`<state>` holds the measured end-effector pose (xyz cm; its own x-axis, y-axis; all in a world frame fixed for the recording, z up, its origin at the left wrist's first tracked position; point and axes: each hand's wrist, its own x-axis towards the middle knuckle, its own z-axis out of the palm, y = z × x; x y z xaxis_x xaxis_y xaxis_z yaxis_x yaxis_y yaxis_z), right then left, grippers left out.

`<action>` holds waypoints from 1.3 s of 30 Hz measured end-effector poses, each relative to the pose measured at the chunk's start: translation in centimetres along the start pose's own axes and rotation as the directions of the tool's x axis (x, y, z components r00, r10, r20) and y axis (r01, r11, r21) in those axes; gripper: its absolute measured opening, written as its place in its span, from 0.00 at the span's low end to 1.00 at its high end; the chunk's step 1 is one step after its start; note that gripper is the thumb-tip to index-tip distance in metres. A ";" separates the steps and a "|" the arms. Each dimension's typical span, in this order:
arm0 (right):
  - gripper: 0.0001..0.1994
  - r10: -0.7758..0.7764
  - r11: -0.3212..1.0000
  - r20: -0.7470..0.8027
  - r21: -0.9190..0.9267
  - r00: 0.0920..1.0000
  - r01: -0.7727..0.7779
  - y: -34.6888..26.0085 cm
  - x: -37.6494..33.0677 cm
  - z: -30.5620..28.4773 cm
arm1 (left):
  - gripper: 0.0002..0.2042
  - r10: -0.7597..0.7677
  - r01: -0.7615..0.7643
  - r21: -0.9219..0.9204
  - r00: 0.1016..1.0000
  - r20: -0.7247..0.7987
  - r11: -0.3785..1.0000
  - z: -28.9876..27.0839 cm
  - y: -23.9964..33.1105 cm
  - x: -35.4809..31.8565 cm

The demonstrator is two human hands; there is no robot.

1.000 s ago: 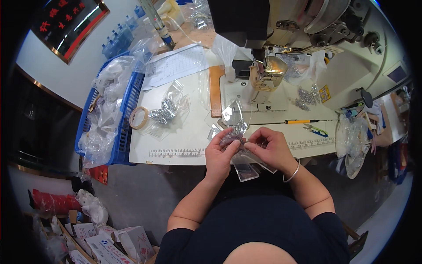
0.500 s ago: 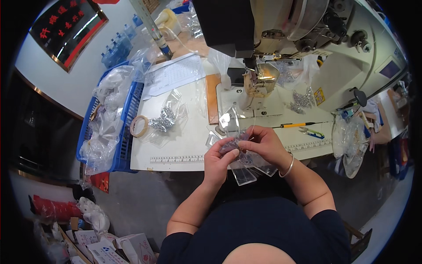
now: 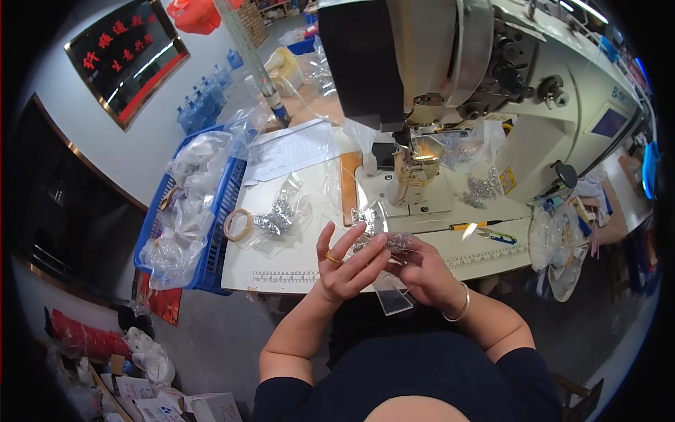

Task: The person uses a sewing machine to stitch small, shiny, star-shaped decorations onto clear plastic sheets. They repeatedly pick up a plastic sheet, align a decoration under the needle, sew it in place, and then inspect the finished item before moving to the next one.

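A clear plastic piece with silvery sequin-like bits [image 3: 399, 241] is between my hands, in front of the sewing machine's needle area [image 3: 420, 156]. Transparent flaps hang below it, one of them a flat strip [image 3: 392, 299]. My left hand [image 3: 346, 266], a ring on one finger, has its outer fingers raised and fanned while fingertips close on the piece's left part. Curled under the piece from the right, my right hand [image 3: 430, 278] grips it; some of its fingers are hidden. A fine pale thread runs near the right fingers.
A similar glittery clear piece [image 3: 276, 218] lies left by a tape roll [image 3: 238, 225]. Beyond it stands a blue basket [image 3: 223, 232] of plastic bags. Thread snips [image 3: 498, 235] and a yellow pen [image 3: 467, 226] lie right. More glittery pieces [image 3: 481, 190] lie beside the machine.
My left fingers have lifted and spread from their tight pinch. The piece has been turned in my hands, and my right hand has shifted lower beneath it. The whole view has tilted slightly.
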<state>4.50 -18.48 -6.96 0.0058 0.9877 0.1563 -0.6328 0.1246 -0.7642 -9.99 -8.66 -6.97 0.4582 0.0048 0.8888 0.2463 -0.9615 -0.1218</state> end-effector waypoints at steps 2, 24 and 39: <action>0.15 0.021 0.998 -0.191 -0.050 0.981 -0.031 0.1 0.4 0.1 | 0.08 -0.025 0.026 0.026 1.000 -0.016 0.999 0.8 0.9 -0.1; 0.10 -0.136 0.794 -0.226 -0.608 0.964 -0.030 -1.5 3.2 -3.6 | 0.24 -0.648 0.064 -0.720 0.387 0.656 -0.691 3.8 4.7 -0.1; 0.09 0.027 0.996 -0.340 -0.073 0.940 -0.055 -0.6 2.7 -3.7 | 0.21 -0.803 0.187 -0.838 0.241 0.545 -0.512 5.2 4.5 -2.4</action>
<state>7.74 -15.57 -8.44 0.2517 0.9639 -0.0865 -0.5743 0.0769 -0.8151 -5.51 -11.60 -11.91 0.3777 0.9231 0.0717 -0.7567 0.2631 0.5985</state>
